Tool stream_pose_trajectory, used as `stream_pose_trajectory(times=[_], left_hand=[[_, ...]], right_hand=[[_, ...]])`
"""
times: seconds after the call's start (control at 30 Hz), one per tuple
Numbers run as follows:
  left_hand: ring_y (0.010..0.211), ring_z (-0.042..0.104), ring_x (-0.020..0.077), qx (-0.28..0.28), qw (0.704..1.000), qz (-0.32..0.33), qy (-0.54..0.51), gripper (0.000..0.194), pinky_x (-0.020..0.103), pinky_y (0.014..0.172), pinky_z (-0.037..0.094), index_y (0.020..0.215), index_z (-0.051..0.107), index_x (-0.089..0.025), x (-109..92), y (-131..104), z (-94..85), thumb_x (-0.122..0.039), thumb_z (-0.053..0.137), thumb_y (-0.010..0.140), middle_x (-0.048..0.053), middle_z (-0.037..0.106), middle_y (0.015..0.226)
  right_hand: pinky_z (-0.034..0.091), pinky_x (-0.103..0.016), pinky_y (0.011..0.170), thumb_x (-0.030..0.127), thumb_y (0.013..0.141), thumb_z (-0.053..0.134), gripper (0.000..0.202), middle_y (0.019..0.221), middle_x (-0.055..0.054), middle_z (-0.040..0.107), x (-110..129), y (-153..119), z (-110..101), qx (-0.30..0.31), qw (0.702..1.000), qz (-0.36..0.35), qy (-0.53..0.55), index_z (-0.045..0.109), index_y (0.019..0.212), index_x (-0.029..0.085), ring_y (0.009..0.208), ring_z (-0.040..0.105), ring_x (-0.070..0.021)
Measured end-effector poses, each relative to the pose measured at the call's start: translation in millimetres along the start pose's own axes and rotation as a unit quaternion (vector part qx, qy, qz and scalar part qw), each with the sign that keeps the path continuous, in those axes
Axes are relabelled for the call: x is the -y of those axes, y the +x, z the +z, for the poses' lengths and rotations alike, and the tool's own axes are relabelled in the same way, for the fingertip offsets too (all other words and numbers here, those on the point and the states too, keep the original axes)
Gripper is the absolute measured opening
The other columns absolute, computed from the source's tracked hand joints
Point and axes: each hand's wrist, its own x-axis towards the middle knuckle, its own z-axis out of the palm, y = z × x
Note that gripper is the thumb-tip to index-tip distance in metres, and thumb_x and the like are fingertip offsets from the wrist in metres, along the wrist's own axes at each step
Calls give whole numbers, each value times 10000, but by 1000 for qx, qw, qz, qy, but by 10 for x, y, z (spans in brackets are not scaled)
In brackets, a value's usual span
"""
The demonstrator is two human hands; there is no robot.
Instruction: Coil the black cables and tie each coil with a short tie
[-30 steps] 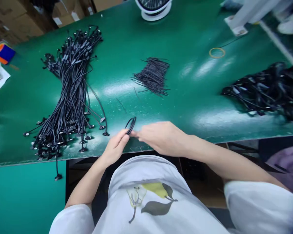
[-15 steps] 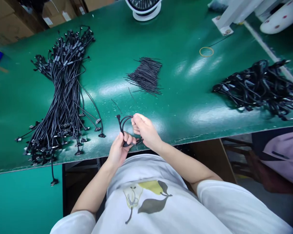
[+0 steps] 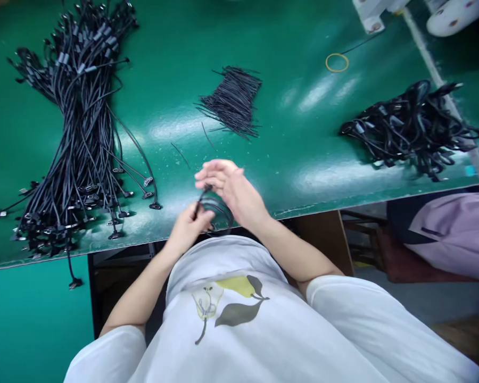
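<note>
A black cable [image 3: 219,204] is looped into a coil near the table's front edge. My left hand [image 3: 189,226] is closed on the coil's left side. My right hand [image 3: 239,194] is beside and partly over the coil, its fingers stretched out and apart; whether it touches the cable is unclear. Beyond my hands lies a pile of short, thin black ties [image 3: 233,101], with two loose ties [image 3: 180,155] nearer me. A large bundle of straight black cables [image 3: 83,117] spreads over the left side of the table.
A heap of coiled black cables [image 3: 415,127] lies at the right. A yellow ring [image 3: 337,63] and a white metal bracket [image 3: 371,18] are at the back right. Beyond the table's front edge at the right, part of a person in pale purple clothing [image 3: 459,229] shows.
My right hand has opened from its pinch on the cable and is spread over the coil. The cable is now wound into a tighter loop. The view has shifted, and the fan is out of sight.
</note>
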Motion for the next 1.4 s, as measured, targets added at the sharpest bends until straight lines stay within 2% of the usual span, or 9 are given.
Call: stream_pose_trajectory(times=[0.13,0.23,0.33,0.43,0.6,0.77,0.97,1.17,1.4], left_hand=[[625,538,143,44,997,50,-34,346,300,688,485,762,426,-213,-92,93,-162,-441,686,784,-45,497,646],[756,588,202,117,987,63,94,502,332,705,503,1018,529,-185,-62,63,-86,-422,799,668,16,576,848],[709,586,217,72,974,38,209,660,358,668,503,1213,491,-154,2,0,75,-411,789,683,25,581,830],[685,588,212,23,975,25,220,545,366,680,507,1204,521,-139,28,-21,158,-357,727,748,19,598,768],[946,654,266,152,988,-8,-28,300,408,905,498,957,677,-148,-19,37,33,-402,704,800,95,704,930],[925,686,302,311,905,-110,-268,561,418,857,528,982,685,-141,-73,25,-111,-634,725,718,132,686,874],[528,508,100,219,880,-171,-385,469,243,531,469,853,596,-160,-154,-45,114,-602,718,750,-28,459,641],[497,391,70,73,951,-82,-290,457,203,481,395,758,483,-178,1,3,282,-596,663,805,-68,362,609],[509,413,87,146,913,-176,-338,440,228,502,430,776,535,-154,-108,32,182,-581,577,875,-38,401,613]], right_hand=[[488,-354,962,805,689,601,904,1369,-121,543,-150,-68,-149,96,994,38,-38,416,1374,245,1131,595,-211],[533,-280,756,679,759,654,700,1167,-97,649,-240,-143,-69,79,988,74,-111,527,1256,202,859,635,-151],[440,-210,477,687,864,494,538,831,-34,659,-252,-124,12,25,986,120,-111,601,978,172,561,547,-94],[469,-213,545,725,863,449,571,780,-29,637,-208,-26,-22,51,990,98,-85,568,825,168,613,565,-100],[386,-210,468,792,816,432,655,827,-45,627,-146,82,-128,113,980,82,-140,499,624,169,558,487,-74],[452,-235,561,879,742,385,721,695,-34,551,-144,98,-75,147,980,136,-7,358,521,194,638,521,-107],[485,-299,819,856,737,456,715,629,0,471,-255,133,-82,130,981,130,58,336,490,196,762,567,-137],[469,-237,706,534,770,704,394,827,4,581,-232,146,-96,6,987,150,56,538,793,178,743,556,-94],[233,-166,444,175,846,416,82,636,85,299,-92,226,82,-66,984,130,98,453,904,219,475,258,-43]])
